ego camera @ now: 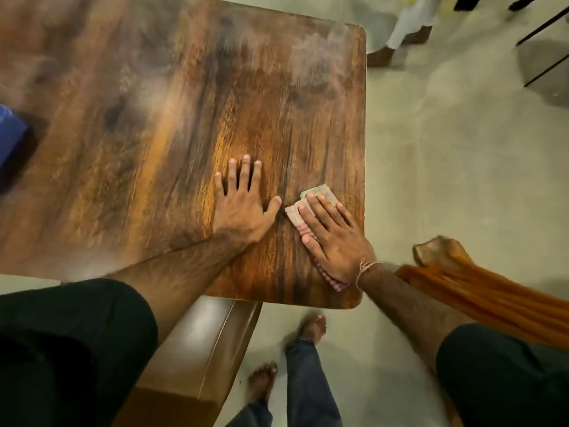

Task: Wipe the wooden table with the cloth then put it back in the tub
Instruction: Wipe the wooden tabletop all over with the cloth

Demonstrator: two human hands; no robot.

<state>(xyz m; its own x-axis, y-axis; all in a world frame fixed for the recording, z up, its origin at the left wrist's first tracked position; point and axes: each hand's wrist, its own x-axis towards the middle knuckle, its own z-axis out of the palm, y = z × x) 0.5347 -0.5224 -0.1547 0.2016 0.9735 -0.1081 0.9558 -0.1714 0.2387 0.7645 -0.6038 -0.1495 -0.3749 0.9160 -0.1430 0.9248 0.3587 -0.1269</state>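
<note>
Pressing our right hand [334,241] flat, fingers extended, on the cloth [311,211] near the wooden table [154,118] corner; left hand [241,204] beside cloth, splayed, empty.

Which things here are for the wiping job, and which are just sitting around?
For the job:
cloth under the right hand
wooden table
left hand, flat on the table

Just lying about:
orange fabric on the floor
blue thing at the table's left edge
brown bench
</note>
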